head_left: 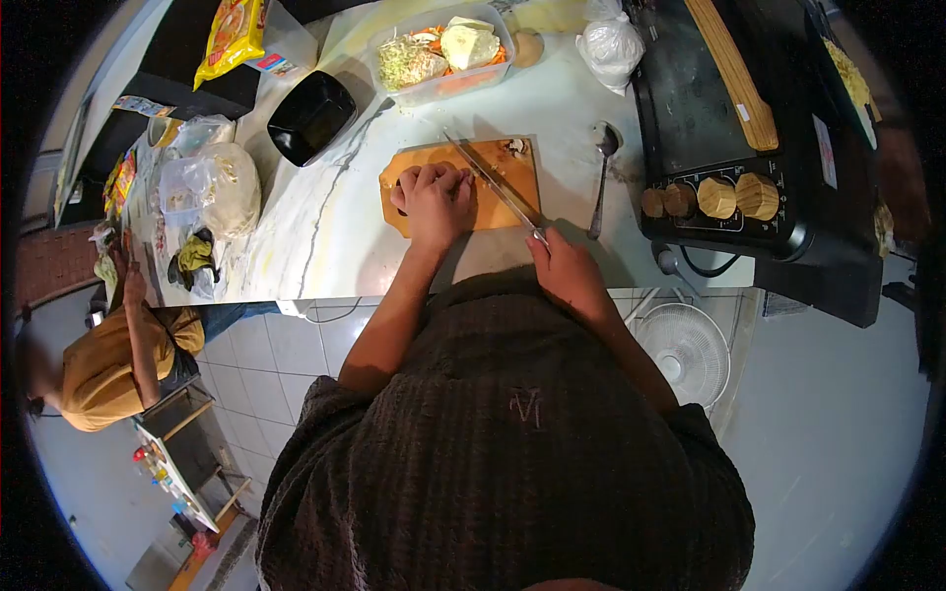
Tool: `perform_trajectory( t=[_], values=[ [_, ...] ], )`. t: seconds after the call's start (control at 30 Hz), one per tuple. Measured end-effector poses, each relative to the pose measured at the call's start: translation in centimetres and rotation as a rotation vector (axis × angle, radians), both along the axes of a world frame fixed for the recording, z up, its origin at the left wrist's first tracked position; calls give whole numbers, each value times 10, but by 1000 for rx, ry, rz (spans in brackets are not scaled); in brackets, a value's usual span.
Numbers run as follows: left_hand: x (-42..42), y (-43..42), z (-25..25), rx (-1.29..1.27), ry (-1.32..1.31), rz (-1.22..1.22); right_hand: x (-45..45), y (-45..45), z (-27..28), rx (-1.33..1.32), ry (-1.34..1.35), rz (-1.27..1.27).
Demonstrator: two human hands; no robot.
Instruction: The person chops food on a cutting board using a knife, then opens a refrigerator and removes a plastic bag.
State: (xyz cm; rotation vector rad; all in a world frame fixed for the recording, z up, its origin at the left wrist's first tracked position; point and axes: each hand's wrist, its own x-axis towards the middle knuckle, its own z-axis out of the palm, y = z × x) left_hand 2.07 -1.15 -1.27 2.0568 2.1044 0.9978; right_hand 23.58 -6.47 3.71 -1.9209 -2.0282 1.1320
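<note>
My left hand (434, 202) rests on the wooden cutting board (510, 212) with its fingers curled down over something small. The hand hides most of what it holds, so I cannot make out the kind. My right hand (569, 268) is closed round the handle of a long kitchen knife (501, 190). The blade slants up and left across the board, just right of my left fingers. Small pale and dark scraps (515, 148) lie at the board's upper right corner.
Beyond the board stand a plastic container of shredded vegetables (443, 86), a black bowl (311, 118) and a tied plastic bag (610, 51). A spoon (603, 177) lies right, beside a black stove (695, 128) with wooden knobs. Another person (118, 369) is at the counter's left end.
</note>
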Motion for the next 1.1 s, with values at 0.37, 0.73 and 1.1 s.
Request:
perform_trajectory(
  t=[0.37, 0.73, 1.1],
  values=[
    [1, 0, 6, 4, -20, -25, -2, 1, 4, 53, -27, -6],
    [-2, 2, -5, 39, -19, -45, 3, 2, 1, 117, -11, 5],
    [-3, 0, -1, 16, 0, -35, 1, 3, 7, 94, -33, -4]
  ],
)
